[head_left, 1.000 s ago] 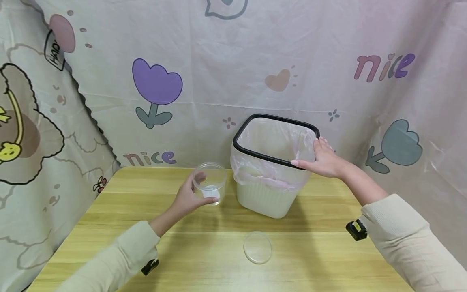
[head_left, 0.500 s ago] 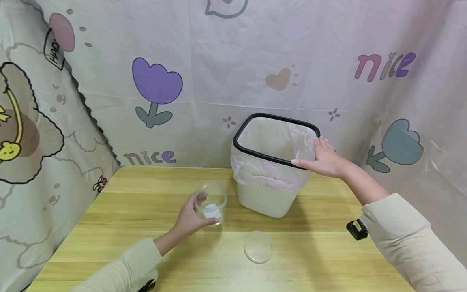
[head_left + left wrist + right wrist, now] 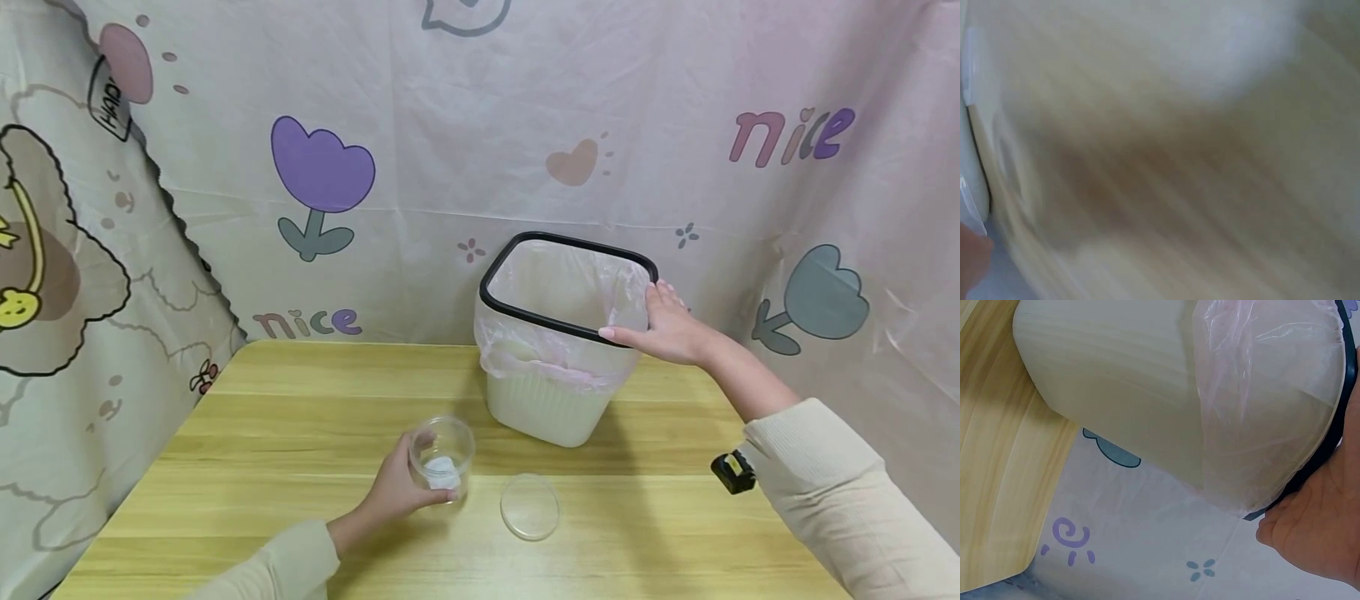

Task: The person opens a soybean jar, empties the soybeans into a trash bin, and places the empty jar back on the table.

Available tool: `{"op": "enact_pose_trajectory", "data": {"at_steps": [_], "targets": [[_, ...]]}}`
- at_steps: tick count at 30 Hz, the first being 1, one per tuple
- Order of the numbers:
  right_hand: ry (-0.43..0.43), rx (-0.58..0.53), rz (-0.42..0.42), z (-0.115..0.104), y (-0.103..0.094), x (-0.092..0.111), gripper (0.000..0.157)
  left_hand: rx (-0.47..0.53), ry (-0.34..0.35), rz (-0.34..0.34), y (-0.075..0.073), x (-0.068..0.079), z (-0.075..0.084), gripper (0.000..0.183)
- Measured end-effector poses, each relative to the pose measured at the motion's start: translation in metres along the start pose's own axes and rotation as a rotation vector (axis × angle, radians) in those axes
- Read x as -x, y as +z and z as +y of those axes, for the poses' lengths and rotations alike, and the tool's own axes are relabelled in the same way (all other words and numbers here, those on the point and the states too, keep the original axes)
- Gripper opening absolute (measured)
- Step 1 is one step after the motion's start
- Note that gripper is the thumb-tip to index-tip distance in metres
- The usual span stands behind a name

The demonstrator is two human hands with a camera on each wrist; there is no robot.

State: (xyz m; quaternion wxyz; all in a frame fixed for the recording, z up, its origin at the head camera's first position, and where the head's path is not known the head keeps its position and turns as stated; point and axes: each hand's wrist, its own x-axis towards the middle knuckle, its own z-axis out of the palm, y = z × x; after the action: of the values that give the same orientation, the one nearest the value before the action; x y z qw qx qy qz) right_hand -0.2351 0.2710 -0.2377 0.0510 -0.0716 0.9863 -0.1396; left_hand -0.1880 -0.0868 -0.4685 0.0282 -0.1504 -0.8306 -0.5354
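Observation:
My left hand (image 3: 401,482) holds a clear round plastic container (image 3: 442,450) from its left side, thumb in front, over the middle of the table. A white patch shows low on the container; whether it is a label or something inside, I cannot tell. To the right lies a clear round lid (image 3: 530,507), flat on the wood. My right hand (image 3: 667,327) rests on the black rim of a cream trash bin (image 3: 543,412), at its right corner, fingers and thumb extended. In the right wrist view the palm (image 3: 1316,519) touches that rim. The left wrist view is blurred.
A thin pinkish bag (image 3: 525,354) lines the bin and folds over its outside. The bin stands at the back of the wooden table (image 3: 300,433). Behind hangs a printed curtain (image 3: 450,125). A small black device (image 3: 733,472) sits by the right sleeve.
My left hand has brought the container toward the near side and slightly right, from beside the bin to beside the lid. The right hand and the bin have stayed put.

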Motion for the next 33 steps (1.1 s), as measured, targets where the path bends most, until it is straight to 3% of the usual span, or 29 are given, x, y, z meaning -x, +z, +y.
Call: {"op": "enact_pose_trajectory", "data": {"at_steps": [14,33], "targets": [[0.000,-0.002,-0.005,-0.001,0.000,-0.001,0.109,-0.053,-0.022,-0.016,0.015,0.020,-0.016,0.094],[-0.039,-0.033,0.005,0.002,0.001,-0.004,0.107,-0.019,-0.038,-0.098,0.014,0.030,-0.020,0.110]]}}
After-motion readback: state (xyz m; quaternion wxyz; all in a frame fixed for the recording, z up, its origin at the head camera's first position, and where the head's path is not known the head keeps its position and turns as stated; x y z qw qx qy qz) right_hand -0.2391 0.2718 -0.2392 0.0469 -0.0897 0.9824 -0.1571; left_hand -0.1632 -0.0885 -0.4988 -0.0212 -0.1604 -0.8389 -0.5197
